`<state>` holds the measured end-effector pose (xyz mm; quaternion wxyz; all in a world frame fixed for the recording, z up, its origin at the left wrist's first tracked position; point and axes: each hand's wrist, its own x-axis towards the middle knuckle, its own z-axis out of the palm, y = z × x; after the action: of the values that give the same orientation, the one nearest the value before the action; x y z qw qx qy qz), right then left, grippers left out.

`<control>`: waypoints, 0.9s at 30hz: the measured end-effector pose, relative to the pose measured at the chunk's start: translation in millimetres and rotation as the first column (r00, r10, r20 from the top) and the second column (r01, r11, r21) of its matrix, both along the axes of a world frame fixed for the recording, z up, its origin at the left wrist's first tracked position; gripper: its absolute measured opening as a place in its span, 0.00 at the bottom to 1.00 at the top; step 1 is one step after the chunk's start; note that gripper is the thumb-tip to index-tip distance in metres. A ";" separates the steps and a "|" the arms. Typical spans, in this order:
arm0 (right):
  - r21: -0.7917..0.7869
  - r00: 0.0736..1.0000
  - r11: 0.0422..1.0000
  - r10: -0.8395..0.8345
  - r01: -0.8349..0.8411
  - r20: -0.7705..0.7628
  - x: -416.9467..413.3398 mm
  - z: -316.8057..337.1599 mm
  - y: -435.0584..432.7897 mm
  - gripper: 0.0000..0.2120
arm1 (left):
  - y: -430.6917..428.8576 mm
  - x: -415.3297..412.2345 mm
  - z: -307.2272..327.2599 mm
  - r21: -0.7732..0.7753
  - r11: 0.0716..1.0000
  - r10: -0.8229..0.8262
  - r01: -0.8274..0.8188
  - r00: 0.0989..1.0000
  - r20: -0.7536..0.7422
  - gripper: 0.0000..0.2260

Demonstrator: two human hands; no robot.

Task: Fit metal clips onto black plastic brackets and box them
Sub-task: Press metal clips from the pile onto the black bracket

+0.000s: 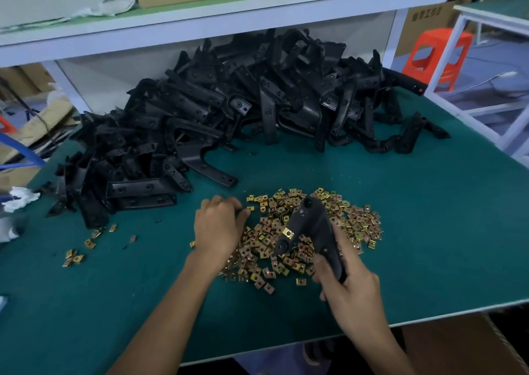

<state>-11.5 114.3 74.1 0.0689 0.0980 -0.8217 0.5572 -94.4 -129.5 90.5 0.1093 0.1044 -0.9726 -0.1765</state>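
Note:
My right hand [347, 286] grips a black plastic bracket [310, 226] by its lower end and holds it above a heap of brass-coloured metal clips [355, 223]. One clip [288, 233] sits fitted on the bracket's left arm. My left hand [219, 226] rests palm down on the left edge of the clip heap, fingers curled over the clips; whether it holds one is hidden. A large pile of black brackets [229, 108] fills the back of the green table [429, 217].
A few stray clips [76, 256] lie at the left of the table. A white shelf [229, 11] with a cardboard box spans overhead. An open cardboard box [469, 346] stands below the table's front right edge. An orange stool [438, 54] stands right.

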 end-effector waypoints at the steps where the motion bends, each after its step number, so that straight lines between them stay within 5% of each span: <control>1: -0.002 1.000 1.000 -0.004 0.004 -0.008 0.0 -0.3 0.0 0.27 | 1.0 -1.2 -0.2 -0.004 1.000 -0.016 0.016 1.000 -0.012 0.07; 7: -0.016 1.000 1.000 -0.002 0.002 0.002 0.8 -1.0 0.8 0.28 | 6.0 5.2 16.3 0.300 0.952 -0.073 0.056 0.996 0.047 0.04; 12: 0.009 0.999 1.000 -0.005 0.005 0.035 0.8 -1.8 1.3 0.29 | 21.8 29.6 46.4 0.572 0.793 -0.207 0.211 0.976 -0.074 0.01; 15: 0.029 0.999 1.000 -0.009 0.007 0.039 0.3 -2.8 1.3 0.29 | 29.5 40.2 56.2 0.763 0.601 -0.258 0.239 0.961 -0.099 0.04; 21: 0.029 1.000 1.000 -0.006 0.006 0.016 1.2 -1.7 1.8 0.30 | 40.1 38.6 56.5 0.843 0.493 -0.259 0.213 0.962 -0.091 0.05; 27: 0.013 1.000 1.000 -0.008 0.008 0.019 1.0 -3.4 0.5 0.30 | 50.3 38.5 53.0 0.957 0.267 -0.251 0.114 0.967 -0.046 0.08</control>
<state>-10.5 114.9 70.7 0.0625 0.0898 -0.8262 0.5527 -55.8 -79.2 143.5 -0.0513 0.0462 -0.6855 -0.7248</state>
